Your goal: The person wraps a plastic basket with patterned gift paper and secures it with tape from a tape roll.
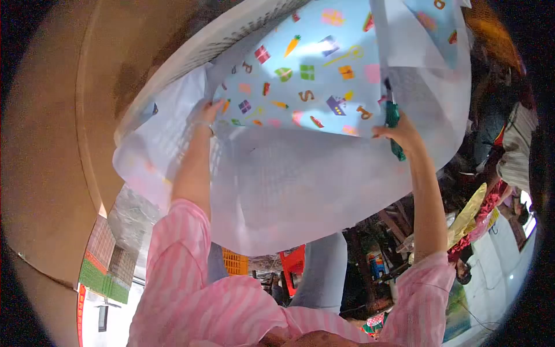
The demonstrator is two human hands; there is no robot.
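Holding a blue printed sheet [321, 75] beside a white perforated basket [231, 41]
Pinching its edge with the left hand [208, 114], clutching a green-handled cutting tool [393, 115] in the right hand [406, 134]; possibly risking nicks from its close tip.

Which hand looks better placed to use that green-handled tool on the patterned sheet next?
Probably the right hand: it holds the green-handled tool beside the right edge of the patterned sheet. The left hand is at the sheet's left edge, farther from the tool.
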